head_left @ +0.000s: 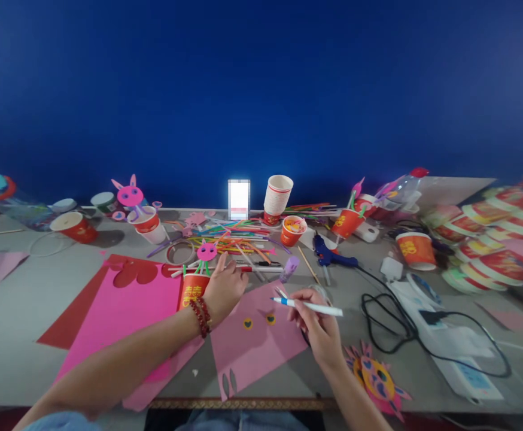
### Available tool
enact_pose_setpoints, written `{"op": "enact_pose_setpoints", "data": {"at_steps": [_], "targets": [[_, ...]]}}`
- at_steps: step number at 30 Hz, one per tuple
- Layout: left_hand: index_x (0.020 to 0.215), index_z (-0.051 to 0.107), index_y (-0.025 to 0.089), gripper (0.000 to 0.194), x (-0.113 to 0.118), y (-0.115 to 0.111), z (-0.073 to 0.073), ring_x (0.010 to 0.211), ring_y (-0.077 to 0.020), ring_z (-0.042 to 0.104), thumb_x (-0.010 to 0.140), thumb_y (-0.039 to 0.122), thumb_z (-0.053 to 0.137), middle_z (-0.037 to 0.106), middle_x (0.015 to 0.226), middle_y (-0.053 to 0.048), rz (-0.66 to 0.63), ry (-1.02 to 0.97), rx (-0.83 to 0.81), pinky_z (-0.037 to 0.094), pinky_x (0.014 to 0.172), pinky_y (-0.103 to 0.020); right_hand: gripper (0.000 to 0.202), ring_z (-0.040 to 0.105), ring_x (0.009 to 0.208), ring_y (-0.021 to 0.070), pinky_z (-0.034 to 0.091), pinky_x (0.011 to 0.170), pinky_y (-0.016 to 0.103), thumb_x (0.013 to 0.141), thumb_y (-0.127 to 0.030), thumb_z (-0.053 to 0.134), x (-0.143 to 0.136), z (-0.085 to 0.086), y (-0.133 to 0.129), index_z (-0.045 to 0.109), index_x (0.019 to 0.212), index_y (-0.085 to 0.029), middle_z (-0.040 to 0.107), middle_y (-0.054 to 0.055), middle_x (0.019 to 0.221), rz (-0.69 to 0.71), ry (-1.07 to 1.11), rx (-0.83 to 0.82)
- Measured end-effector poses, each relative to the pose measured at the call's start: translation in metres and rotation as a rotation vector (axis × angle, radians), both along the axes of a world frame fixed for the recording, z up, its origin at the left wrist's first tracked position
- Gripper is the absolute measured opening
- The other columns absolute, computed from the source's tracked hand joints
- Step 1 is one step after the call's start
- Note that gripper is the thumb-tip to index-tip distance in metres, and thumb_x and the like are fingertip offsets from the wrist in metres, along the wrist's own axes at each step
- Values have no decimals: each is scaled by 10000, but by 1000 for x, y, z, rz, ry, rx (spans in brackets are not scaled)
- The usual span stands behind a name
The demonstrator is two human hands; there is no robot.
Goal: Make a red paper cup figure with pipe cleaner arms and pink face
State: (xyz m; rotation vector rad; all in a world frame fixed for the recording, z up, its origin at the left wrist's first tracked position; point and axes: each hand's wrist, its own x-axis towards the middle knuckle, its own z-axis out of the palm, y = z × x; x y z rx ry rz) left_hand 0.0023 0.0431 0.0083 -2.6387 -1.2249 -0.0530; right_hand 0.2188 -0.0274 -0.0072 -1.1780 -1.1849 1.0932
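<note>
My right hand (318, 326) is closed around a white marker (319, 308) with a blue tip, which points left above a pale pink sheet (261, 353). Metal tips show by its fingers and a dark loop beneath, perhaps scissors, mostly hidden. Two yellow pieces with dark hearts, one being a heart piece (248, 324), lie on the sheet. My left hand (228, 281) stretches palm down over the pens, fingers apart, nearest a red-and-white marker (264, 269). Beside it, a pink bunny face (206, 251) on green stems rises from a red paper cup (194, 288).
Bright pink sheets (122, 323) lie at left. Loose colored sticks (239, 230) spread behind my hands, near a stack of paper cups (278, 194). A blue glue gun (331, 252), its black cord and a power strip (463, 371) occupy the right. Decorated pink cutouts (378, 380) lie near the front edge.
</note>
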Motion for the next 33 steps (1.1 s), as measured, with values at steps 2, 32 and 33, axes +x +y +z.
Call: {"op": "enact_pose_setpoints", "data": {"at_steps": [2, 32, 33], "targets": [[930, 664, 134, 191, -3, -6, 7, 981, -273, 601, 883, 35, 508, 705, 876, -103, -22, -41, -23, 277, 1107, -591, 252, 490, 471, 110, 353, 441, 215, 906, -443, 616, -1, 2, -2, 606, 868, -194, 632, -14, 585, -2, 9, -19], [902, 617, 189, 192, -9, -75, 27, 852, -208, 594, 995, 224, 452, 666, 853, -66, -149, -869, -459, 462, 798, -354, 306, 403, 503, 123, 336, 490, 243, 891, -433, 593, -53, -8, -30, 506, 691, -218, 452, -46, 581, 63, 232, -57], [896, 617, 189, 191, -9, -75, 26, 854, -209, 597, 994, 228, 457, 665, 854, -67, -144, -882, -466, 463, 797, -353, 309, 398, 505, 123, 335, 492, 242, 893, -434, 589, -54, -8, -31, 498, 691, -219, 446, -47, 581, 60, 229, -52]]}}
